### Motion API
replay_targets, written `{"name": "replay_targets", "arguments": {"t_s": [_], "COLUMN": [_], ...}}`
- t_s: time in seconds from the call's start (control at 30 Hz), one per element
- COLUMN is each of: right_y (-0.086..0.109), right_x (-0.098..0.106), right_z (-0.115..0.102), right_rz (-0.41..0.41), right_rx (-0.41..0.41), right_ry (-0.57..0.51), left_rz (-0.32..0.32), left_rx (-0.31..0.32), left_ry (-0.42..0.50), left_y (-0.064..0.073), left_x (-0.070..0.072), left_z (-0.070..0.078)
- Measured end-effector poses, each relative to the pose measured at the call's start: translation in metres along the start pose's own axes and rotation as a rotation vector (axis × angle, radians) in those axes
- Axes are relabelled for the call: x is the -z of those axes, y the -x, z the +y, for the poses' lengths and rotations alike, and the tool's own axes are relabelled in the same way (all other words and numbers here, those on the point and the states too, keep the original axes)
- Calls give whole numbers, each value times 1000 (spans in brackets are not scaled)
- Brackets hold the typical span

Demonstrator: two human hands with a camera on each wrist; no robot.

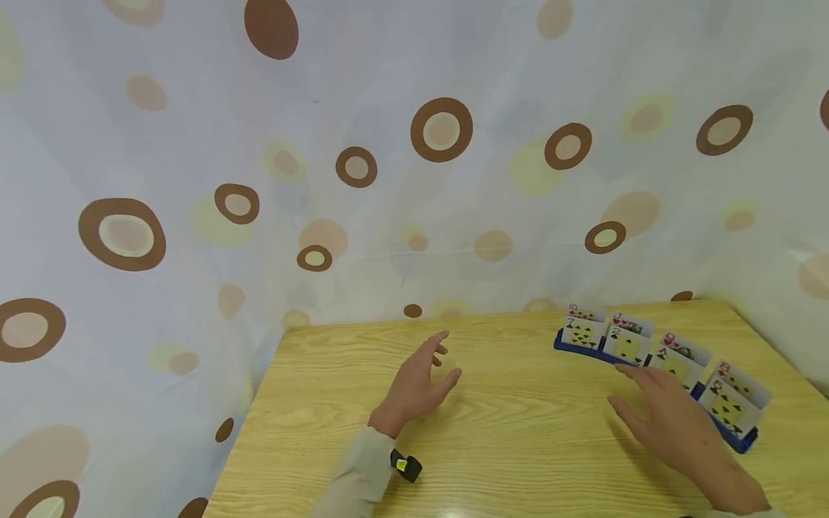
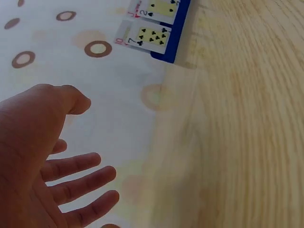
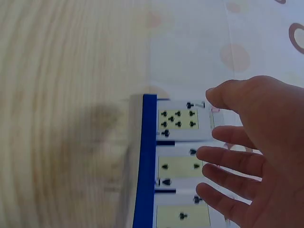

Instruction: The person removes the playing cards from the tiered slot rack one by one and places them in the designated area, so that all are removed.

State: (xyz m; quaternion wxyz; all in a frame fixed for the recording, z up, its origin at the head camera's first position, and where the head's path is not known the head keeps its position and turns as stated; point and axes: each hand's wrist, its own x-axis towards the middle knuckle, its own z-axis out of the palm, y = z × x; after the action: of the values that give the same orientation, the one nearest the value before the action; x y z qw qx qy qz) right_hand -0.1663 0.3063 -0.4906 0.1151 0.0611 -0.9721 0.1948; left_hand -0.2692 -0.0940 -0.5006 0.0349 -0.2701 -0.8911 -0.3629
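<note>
A curved blue card holder (image 1: 586, 351) stands at the right side of the table, with playing cards upright in two rows. The front row shows a seven of clubs (image 1: 581, 334), a two of spades (image 1: 625, 347), an ace (image 1: 670, 365) and a five (image 1: 728, 409); red-marked cards, including a jack (image 1: 631, 323), rise behind them. My right hand (image 1: 676, 421) hovers by the holder's front, fingers extended and holding nothing, overlapping the ace's lower part. Over the table's middle, my left hand (image 1: 414, 385) has relaxed fingers and nothing in its grasp.
The wood-grain table (image 1: 512, 446) meets a pale curtain (image 1: 388, 208) with brown and beige circles at its back edge and left side. A black strap with a yellow mark (image 1: 406, 465) sits at the left wrist, beside a light sleeve (image 1: 359, 467).
</note>
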Motion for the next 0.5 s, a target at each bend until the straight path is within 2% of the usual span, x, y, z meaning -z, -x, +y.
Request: {"name": "replay_targets", "arguments": {"t_s": [0.17,0.3,0.37,0.5], "right_y": [16,30,37,47], "right_x": [3,8,9,11], "right_z": [18,33,41,53], "right_rz": [58,87,83,23], "right_rx": [10,-32,-68,-151], "right_ry": [4,24,37,29], "left_rz": [-33,-52,-57,-75], "left_rx": [14,-8,-26,-34], "left_ry": [89,144,153,146], "left_y": [-17,-31,-37,-46], "left_x": [-25,-44,-53,-71], "left_z": [2,6,8,12]}}
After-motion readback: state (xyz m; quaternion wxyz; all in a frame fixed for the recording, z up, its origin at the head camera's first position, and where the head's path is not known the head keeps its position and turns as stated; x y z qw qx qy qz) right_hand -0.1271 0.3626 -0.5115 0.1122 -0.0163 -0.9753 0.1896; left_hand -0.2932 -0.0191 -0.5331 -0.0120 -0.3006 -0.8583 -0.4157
